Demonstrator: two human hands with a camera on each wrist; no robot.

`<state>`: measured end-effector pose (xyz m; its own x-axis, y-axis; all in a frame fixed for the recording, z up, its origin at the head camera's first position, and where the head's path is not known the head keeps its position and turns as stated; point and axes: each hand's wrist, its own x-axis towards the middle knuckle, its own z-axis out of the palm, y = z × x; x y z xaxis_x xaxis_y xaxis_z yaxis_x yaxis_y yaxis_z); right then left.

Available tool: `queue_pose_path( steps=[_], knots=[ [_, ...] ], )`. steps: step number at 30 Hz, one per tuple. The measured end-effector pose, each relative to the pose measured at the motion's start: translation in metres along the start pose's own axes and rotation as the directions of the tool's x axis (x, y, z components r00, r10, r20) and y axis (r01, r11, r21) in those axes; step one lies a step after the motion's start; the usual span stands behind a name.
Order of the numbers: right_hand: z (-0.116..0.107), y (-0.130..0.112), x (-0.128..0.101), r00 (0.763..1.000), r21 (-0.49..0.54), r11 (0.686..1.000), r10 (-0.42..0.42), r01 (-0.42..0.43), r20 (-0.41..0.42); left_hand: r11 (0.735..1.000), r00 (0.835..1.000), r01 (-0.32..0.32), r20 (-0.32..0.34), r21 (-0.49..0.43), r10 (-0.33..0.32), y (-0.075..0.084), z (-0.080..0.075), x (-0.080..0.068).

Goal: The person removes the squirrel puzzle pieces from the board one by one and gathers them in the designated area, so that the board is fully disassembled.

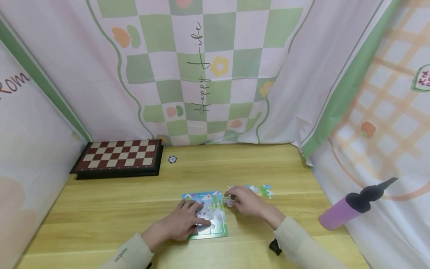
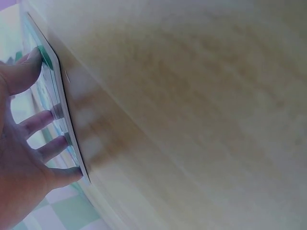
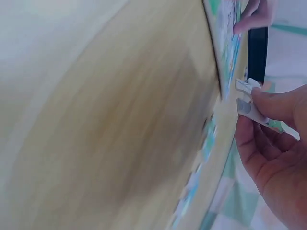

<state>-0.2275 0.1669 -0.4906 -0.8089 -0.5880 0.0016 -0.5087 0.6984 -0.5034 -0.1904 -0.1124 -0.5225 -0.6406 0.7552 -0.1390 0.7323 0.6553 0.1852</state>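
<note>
On the wooden counter (image 1: 134, 194), near its middle, lies the puzzle board (image 1: 220, 228), and the left hand (image 1: 183, 222) rests flat on top of it, fingers (image 2: 41, 122) spread and straight, pressing it down. Just off the board's right edge, the right hand (image 1: 243, 200) has its grip pinched on a puzzle piece (image 3: 249, 108), thumb and fingertips holding it right at the board's border. More loose pieces (image 1: 265, 191) lie just beyond that hand. Back left sits a chessboard (image 1: 119, 157) with a small disc (image 1: 172, 159) beside it, and a purple pump (image 1: 349, 209) shows at the right.
</note>
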Motion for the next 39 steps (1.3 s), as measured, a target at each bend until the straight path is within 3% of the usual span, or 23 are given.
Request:
queue_pose_path(
  steps=[6,21,39],
  knots=[
    [0.0,0.014,-0.013,0.994,0.027,0.995,0.091,-0.092,0.053,1.0,1.0,0.003,-0.006,0.002,-0.003,-0.001,0.002,-0.001],
    [0.015,0.018,-0.024,0.996,-0.021,0.999,0.036,-0.034,0.087,1.0,1.0,-0.004,-0.018,0.016,0.004,-0.001,0.003,-0.001],
    [0.021,0.016,-0.028,1.0,-0.143,0.99,0.009,-0.005,0.026,1.0,1.0,-0.019,-0.015,0.01,0.019,-0.003,0.002,0.0]
  ],
)
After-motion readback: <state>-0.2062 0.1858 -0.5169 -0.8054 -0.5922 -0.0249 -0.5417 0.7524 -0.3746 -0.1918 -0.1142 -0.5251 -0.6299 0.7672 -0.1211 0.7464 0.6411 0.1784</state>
